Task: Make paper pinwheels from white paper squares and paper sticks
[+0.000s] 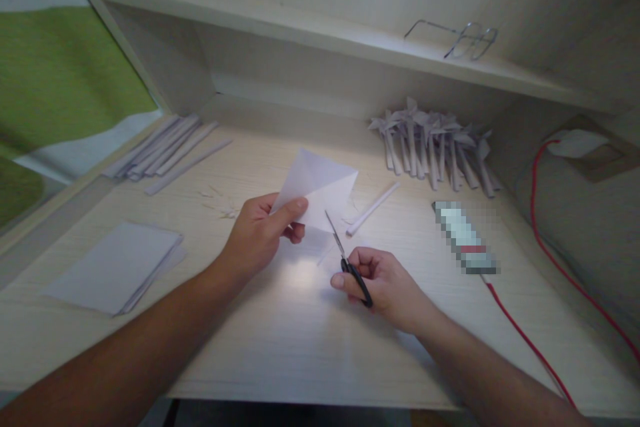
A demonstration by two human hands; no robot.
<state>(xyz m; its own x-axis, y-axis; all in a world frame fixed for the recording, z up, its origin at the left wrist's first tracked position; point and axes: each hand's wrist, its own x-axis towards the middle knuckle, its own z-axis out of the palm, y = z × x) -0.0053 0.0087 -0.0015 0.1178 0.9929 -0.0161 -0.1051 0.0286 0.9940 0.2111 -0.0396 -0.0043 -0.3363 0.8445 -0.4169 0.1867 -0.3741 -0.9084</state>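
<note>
My left hand (270, 223) pinches a square sheet of white paper (320, 180) by its left corner, thumb on top. Faint crease lines cross the sheet. In my right hand (377, 280) are black-handled scissors (356, 278), their blades pointing up and left at the paper's lower right edge. Whether the blades are cutting into the sheet I cannot tell. Just behind the scissors a rolled paper stick (374, 208) lies on the desk. Small paper scraps (223, 207) are scattered left of the sheet.
A stack of white paper (120, 267) lies at left, with several rolled paper sticks (165, 147) behind it. Several paper pinwheels (430, 140) lie at the back right. A phone (465, 237) with a red cable (530, 347) is at right. Glasses (470, 40) rest on the shelf (300, 20).
</note>
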